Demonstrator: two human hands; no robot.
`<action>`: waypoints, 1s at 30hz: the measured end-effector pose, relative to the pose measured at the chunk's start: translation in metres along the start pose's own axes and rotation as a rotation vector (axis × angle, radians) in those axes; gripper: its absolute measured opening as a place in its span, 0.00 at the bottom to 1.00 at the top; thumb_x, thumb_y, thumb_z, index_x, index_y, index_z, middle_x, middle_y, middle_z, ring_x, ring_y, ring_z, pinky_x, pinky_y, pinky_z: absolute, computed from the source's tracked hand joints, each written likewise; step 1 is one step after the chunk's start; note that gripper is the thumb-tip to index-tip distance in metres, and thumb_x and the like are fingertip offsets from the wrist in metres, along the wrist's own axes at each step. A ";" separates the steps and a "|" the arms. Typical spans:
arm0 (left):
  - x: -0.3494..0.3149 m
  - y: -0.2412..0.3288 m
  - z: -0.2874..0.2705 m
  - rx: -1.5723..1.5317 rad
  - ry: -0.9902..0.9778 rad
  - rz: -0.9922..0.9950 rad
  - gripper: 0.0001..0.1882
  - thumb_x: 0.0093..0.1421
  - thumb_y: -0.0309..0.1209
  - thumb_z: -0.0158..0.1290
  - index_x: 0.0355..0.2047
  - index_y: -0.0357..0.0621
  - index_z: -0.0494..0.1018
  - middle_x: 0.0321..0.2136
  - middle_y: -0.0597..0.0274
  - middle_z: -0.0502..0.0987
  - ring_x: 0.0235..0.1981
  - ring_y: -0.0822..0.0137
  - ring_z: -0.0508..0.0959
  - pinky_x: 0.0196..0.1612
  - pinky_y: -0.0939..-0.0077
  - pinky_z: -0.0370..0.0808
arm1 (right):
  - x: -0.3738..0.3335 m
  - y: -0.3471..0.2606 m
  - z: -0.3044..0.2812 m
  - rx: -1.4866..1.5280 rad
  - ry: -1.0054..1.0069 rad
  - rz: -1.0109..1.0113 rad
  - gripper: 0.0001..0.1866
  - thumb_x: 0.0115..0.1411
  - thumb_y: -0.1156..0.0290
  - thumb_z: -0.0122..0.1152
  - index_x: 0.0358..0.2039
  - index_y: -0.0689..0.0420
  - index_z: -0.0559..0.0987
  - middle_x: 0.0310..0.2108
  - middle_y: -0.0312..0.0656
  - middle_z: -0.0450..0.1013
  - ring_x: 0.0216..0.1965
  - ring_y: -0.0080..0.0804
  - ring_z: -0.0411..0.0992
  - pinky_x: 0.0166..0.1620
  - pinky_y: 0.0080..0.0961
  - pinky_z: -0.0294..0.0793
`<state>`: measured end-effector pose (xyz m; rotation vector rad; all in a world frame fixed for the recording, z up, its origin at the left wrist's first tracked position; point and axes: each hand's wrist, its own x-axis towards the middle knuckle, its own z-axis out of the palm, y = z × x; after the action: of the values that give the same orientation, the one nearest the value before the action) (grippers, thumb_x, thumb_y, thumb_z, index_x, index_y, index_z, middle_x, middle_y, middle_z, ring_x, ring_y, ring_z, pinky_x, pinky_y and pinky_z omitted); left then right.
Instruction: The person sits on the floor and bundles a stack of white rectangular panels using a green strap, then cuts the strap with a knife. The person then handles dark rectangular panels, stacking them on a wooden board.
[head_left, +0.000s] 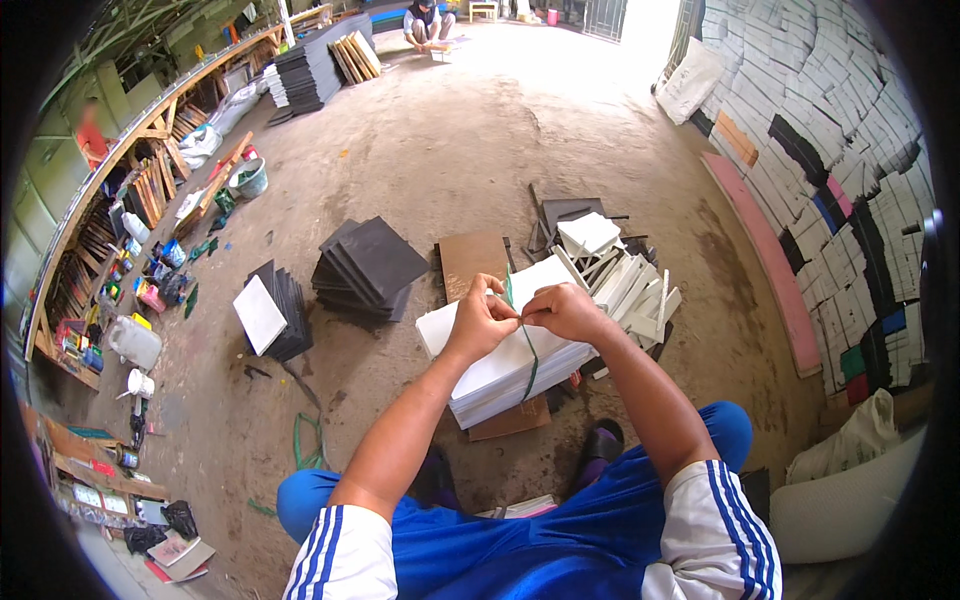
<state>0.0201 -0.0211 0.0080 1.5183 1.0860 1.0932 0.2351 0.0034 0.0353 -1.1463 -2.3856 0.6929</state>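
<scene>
A stack of white sheets (495, 378) lies in front of me on a brown board (510, 420). Green string (533, 372) runs across its top and down the near side. Over the middle of the stack, my left hand (482, 322) pinches the string between thumb and fingers. Close beside it, almost touching, my right hand (566, 313) is closed on the same string. The fingers partly hide the spot where the strands meet, so I cannot see whether a knot is there.
White offcut strips (632, 292) lie heaped to the right. Stacks of dark sheets (368, 262) stand on the left, one topped by a white sheet (260, 315). Loose green string (310, 440) lies on the floor. White stacked pieces (770, 80) line the right wall. Another person (428, 28) squats far off.
</scene>
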 end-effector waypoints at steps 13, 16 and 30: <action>-0.018 0.008 -0.003 0.273 0.063 0.215 0.13 0.51 0.25 0.66 0.32 0.41 0.71 0.29 0.59 0.81 0.30 0.69 0.81 0.36 0.72 0.77 | 0.019 0.019 0.004 0.464 -0.210 0.126 0.10 0.54 0.73 0.72 0.37 0.63 0.88 0.30 0.41 0.84 0.32 0.22 0.77 0.41 0.25 0.77; -0.026 0.012 0.002 0.540 0.095 0.462 0.13 0.48 0.31 0.69 0.27 0.41 0.75 0.28 0.58 0.79 0.32 0.60 0.80 0.37 0.65 0.78 | 0.018 0.021 0.011 0.527 -0.194 0.123 0.11 0.53 0.73 0.72 0.37 0.63 0.89 0.30 0.43 0.84 0.32 0.24 0.77 0.41 0.27 0.76; -0.028 0.023 -0.009 0.505 -0.195 0.171 0.12 0.56 0.33 0.64 0.26 0.34 0.79 0.23 0.45 0.79 0.26 0.47 0.80 0.31 0.58 0.75 | 0.013 0.009 0.006 0.325 -0.189 0.127 0.14 0.51 0.66 0.74 0.36 0.61 0.88 0.31 0.48 0.84 0.35 0.36 0.81 0.45 0.33 0.78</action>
<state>0.0082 -0.0500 0.0278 2.1013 1.1647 0.7898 0.2299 0.0169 0.0263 -1.1389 -2.2480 1.2301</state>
